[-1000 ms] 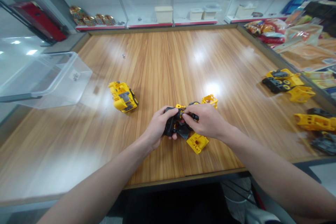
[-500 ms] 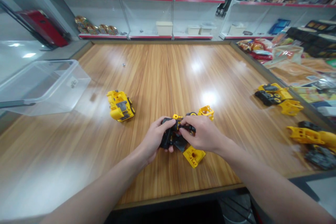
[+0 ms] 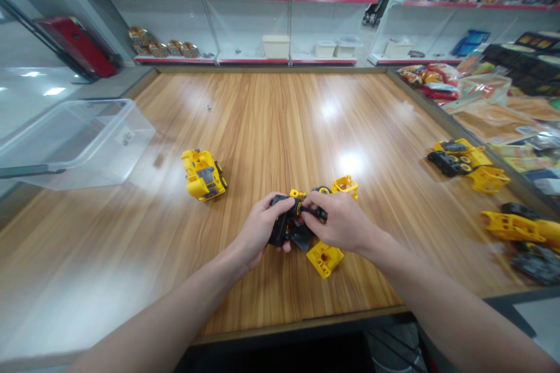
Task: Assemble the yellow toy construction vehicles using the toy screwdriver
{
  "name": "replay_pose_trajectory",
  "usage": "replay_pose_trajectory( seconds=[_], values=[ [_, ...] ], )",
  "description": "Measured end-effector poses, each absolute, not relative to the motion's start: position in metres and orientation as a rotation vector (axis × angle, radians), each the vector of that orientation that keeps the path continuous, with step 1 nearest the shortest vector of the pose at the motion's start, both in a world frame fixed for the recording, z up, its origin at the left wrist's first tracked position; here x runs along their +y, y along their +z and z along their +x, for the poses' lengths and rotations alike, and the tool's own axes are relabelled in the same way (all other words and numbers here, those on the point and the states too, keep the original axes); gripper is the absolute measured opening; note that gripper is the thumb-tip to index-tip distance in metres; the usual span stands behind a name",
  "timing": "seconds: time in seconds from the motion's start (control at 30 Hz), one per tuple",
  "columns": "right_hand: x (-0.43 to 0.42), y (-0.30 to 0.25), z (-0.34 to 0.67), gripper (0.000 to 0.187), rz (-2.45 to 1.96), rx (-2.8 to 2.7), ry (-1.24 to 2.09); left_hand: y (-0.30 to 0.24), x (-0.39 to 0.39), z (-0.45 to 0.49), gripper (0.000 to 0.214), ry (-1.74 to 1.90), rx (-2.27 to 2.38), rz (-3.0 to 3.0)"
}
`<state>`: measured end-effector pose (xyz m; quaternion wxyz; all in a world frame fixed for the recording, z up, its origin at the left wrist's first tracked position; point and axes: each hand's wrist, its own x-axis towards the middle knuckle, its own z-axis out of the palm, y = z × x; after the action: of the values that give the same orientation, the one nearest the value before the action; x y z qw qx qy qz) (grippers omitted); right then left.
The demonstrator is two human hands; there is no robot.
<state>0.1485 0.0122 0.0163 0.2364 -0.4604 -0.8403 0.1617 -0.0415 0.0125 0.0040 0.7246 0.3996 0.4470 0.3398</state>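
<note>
White shelving (image 3: 249, 26) with red edges stands well beyond the black wheeled part (image 3: 279, 232), across the wood-grain table (image 3: 245, 128) that spreads beneath and around that part. Well to its left, at the table's edge, sits a clear plastic bin (image 3: 118, 160); far to its right and beyond it, packets (image 3: 437, 78) lie in a heap past the table's rim. The left hand (image 3: 256, 227) is wrapped around the left side of the black wheeled part, thumb on top, holding it over the near middle of the table. The right hand (image 3: 339, 218), on the part's right, pinches a slender black piece (image 3: 321, 214) between thumb and fingers, pointed at the part's yellow-hubbed wheel (image 3: 297, 207); whether its end touches the wheel I cannot tell. A yellow toy vehicle (image 3: 205, 180) stands to the left of the part and a little beyond it, while a black-and-yellow vehicle (image 3: 455, 157) and a long yellow piece (image 3: 511, 226) lie far to its right. Nearer the part, a yellow block (image 3: 324, 259) rests to its right on the near side, and a yellow frame (image 3: 347, 182) to its right on the far side. A tiny shiny bit (image 3: 209, 107) lies well beyond it, leftward.
</note>
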Motion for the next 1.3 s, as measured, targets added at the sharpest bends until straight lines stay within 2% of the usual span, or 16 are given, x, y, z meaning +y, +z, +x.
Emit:
replay_pose_trajectory(
  seconds=[0.5, 0.77, 0.9, 1.0, 1.17, 1.3],
  values=[
    [0.013, 0.015, 0.149, 0.022, -1.221, -2.343, 0.397, 0.003, 0.011, -0.041, 0.032, 0.784, 1.001, 0.91],
    [0.014, 0.014, 0.149, 0.028, -1.242, -2.353, 0.376, 0.013, 0.007, -0.038, 0.047, 0.878, 0.983, 0.99],
    [0.013, 0.016, 0.149, 0.031, -1.248, -2.346, 0.372, 0.016, 0.006, -0.038, 0.036, 0.882, 0.993, 1.016],
    [0.012, 0.018, 0.148, 0.029, -1.235, -2.343, 0.388, 0.015, 0.007, -0.039, 0.033, 0.872, 1.0, 1.004],
    [0.011, 0.018, 0.148, 0.011, -1.22, -2.284, 0.438, 0.013, 0.008, -0.04, 0.032, 0.87, 0.993, 1.019],
    [0.012, 0.017, 0.148, 0.013, -1.186, -2.305, 0.413, 0.013, 0.008, -0.04, 0.032, 0.848, 0.985, 1.012]
  ],
)
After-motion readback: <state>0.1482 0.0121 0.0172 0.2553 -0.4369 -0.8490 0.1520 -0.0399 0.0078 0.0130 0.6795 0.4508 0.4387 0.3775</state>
